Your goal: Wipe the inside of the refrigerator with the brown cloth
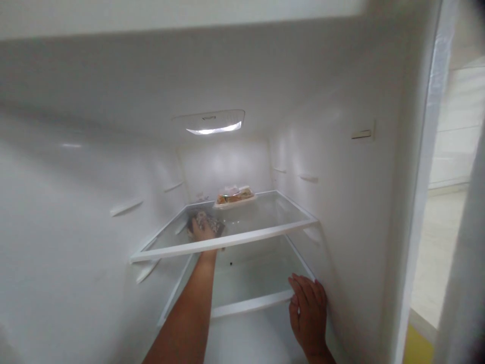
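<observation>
I look into an open white fridge. My left hand (202, 231) reaches onto the upper glass shelf (223, 242) and presses a dark patterned cloth (212, 223) flat against the glass, fingers closed over it. My right hand (307, 313) rests with fingers together against the right end of the lower glass shelf (252, 304), touching its front corner by the fridge wall. A tray of wrapped food (234, 196) sits at the back of the upper shelf, beyond my left hand.
A lit lamp (214, 126) shines in the fridge ceiling. Shelf rails (127, 206) jut from both side walls. A door switch (361, 134) sits on the right wall. Outside at the right are a pale floor (439, 247) and a yellow patch (417, 349).
</observation>
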The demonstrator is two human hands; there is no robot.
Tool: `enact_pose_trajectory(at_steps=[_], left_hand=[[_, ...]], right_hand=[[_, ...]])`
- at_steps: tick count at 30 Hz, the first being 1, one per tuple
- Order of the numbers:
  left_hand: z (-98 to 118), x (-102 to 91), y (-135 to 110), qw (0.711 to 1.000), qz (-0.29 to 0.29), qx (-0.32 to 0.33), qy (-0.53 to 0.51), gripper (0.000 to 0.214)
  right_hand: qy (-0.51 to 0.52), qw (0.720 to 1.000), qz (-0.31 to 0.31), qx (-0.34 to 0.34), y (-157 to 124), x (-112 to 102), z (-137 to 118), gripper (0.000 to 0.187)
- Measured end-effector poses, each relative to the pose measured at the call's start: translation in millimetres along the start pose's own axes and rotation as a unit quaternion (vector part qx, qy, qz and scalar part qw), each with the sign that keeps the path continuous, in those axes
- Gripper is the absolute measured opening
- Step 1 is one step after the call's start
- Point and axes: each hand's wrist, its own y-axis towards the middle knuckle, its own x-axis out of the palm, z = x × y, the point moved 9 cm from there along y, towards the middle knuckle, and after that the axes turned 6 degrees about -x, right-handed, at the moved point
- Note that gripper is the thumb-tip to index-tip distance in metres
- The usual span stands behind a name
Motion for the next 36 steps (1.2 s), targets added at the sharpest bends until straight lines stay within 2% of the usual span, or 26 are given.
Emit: enact_pose_trajectory(at_steps=[3,5,7,9,12,14,16,18,20,24,26,27,29,32,36], left_hand=[[9.7,20.8,8.4,0.999,0.021,-0.041,0.01,0.067],[31.0,42.2,-1.0,1.0,0.006,-0.012,0.021,0.072],[62.5,65.4,-19.5,0.997,-0.023,0.056,0.036,0.068],[101.3,87.8,-43.8,0.983,-0.066,0.166,0.049,0.058],[152.0,113.7,-80.9,0.927,-0.141,0.341,0.059,0.049],[169.7,123.1,-94.0,0.893,-0.173,0.41,0.067,0.045],[174.0,126.3,-93.7,0.879,-0.182,0.434,0.079,0.042],[166.0,122.8,-83.1,0.885,-0.17,0.423,0.092,0.042],[145.2,111.6,-66.7,0.905,-0.146,0.385,0.106,0.045],[72.7,67.8,-31.0,0.955,-0.074,0.256,0.134,0.05],[31.6,41.6,-16.4,0.975,-0.032,0.174,0.134,0.061],[11.3,28.3,-9.6,0.986,-0.006,0.119,0.116,0.066],[-14.6,13.0,-1.9,0.997,0.024,0.047,0.064,0.073],[-20.3,13.8,2.3,0.998,0.055,-0.018,0.015,0.073],[-6.8,34.6,-7.9,0.984,0.107,-0.144,-0.021,0.076]], right_hand=[[-0.003,1.0,0.003,0.004,-3.6,4.3,1.1,0.04],[-0.003,1.0,0.001,0.008,-5.7,6.6,1.9,0.04],[-0.004,1.0,-0.001,0.01,-7.3,7.9,2.8,0.041],[-0.009,1.0,0.002,0.005,-7.8,7.7,3.3,0.04],[-0.019,1.0,0.01,-0.015,-7.0,6.0,2.6,0.039],[-0.025,0.999,0.013,-0.025,-6.1,5.2,2.3,0.039],[-0.029,0.999,0.012,-0.029,-5.2,4.7,2.1,0.039],[-0.031,0.999,0.01,-0.026,-4.5,4.3,2.1,0.039],[-0.029,0.999,0.008,-0.027,-4.0,4.0,1.0,0.039],[-0.021,1.0,0.006,-0.017,-3.4,2.7,1.0,0.04],[-0.018,1.0,0.006,-0.015,-3.2,2.4,0.9,0.041],[-0.016,1.0,0.005,-0.014,-3.1,2.6,0.8,0.041],[-0.015,1.0,0.004,-0.013,-2.7,3.4,0.6,0.041],[-0.015,1.0,0.007,-0.014,-1.5,4.2,-0.2,0.04],[-0.023,1.0,0.013,-0.014,-0.2,3.7,-0.9,0.038]])
